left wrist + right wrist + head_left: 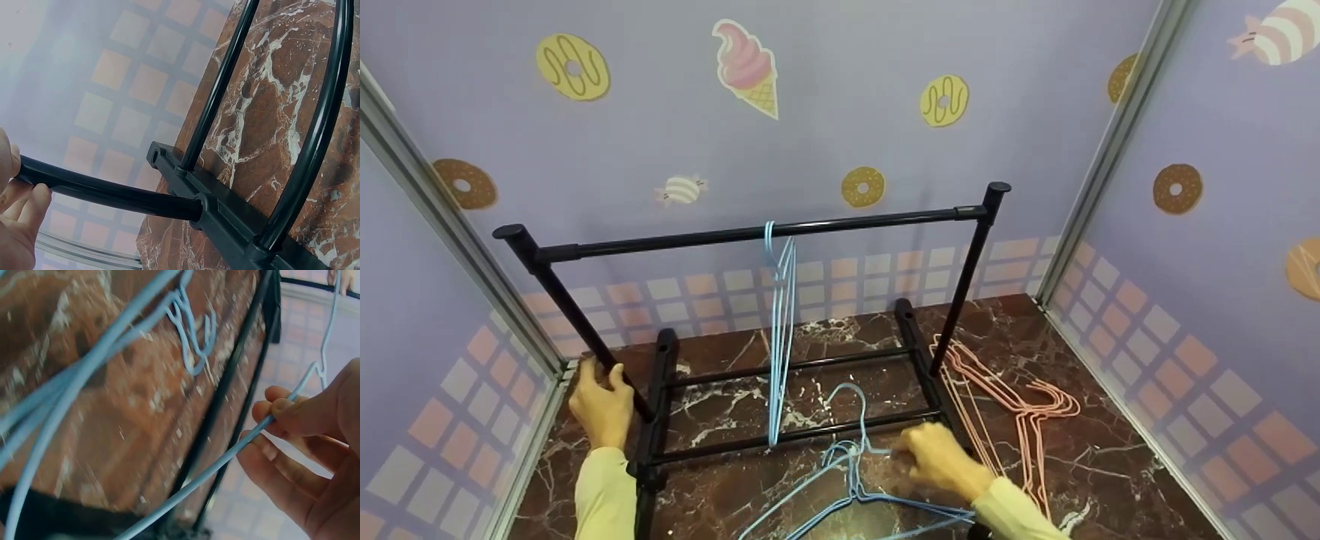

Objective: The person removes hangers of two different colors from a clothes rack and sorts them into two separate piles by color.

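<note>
My right hand (pixel 941 459) pinches the shoulder wire of a blue hanger (pixel 211 468) between thumb and fingers; its hook stands up beside the hand in the head view. Below it, more blue hangers (pixel 851 480) lie in a bunch in front of the rack. My left hand (pixel 604 401) grips the left upright (pixel 121 195) of the black clothes rack (pixel 690 238), thumb and fingers around the post. On the rack's top bar hang several blue hangers (pixel 782 337), bunched near the middle.
Several pink hangers (pixel 1027 409) lie on the brown marbled tabletop (pixel 1099 450) at the right, partly by the rack's right foot. Patterned panels (pixel 840 135) close off the back and both sides. Two lower bars (pixel 802 365) join the rack's feet.
</note>
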The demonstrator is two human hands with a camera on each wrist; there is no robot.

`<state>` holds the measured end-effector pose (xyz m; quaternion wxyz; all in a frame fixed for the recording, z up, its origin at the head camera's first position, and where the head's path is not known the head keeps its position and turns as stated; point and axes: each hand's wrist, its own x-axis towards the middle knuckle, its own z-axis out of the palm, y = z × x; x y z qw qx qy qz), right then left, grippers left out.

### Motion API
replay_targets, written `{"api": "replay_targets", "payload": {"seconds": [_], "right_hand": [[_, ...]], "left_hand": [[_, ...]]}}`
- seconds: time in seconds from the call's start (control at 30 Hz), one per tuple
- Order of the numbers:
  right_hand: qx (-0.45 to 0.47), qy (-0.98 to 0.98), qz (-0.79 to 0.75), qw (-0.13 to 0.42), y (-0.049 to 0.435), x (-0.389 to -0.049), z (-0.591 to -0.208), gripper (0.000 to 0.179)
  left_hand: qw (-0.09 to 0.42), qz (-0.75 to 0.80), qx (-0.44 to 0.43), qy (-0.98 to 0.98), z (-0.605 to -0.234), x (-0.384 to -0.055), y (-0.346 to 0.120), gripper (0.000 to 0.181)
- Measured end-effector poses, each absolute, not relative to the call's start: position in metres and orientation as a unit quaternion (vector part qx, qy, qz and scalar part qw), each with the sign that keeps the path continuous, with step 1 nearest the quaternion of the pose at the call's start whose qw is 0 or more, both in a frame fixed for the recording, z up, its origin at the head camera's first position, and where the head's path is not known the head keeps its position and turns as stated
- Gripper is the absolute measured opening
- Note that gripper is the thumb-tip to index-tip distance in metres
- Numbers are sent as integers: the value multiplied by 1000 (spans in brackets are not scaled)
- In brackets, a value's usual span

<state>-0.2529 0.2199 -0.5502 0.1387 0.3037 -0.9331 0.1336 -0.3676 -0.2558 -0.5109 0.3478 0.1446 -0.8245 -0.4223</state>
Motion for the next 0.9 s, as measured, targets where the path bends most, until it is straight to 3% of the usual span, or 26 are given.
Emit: {"api": "replay_targets", "payload": {"seconds": [0.1, 0.6, 0.9], "right_hand": [[307, -932, 137, 131, 214, -249, -558, 7], [301, -935, 109, 150, 204, -228, -603, 24], [295, -933, 73, 194, 200, -222, -624, 18]], "left_hand": [[352, -418, 140, -825, -511, -368, -255, 30], [345, -420, 140, -828, -512, -367, -256, 32], [342, -421, 146, -827, -511, -368, -257, 34]]}}
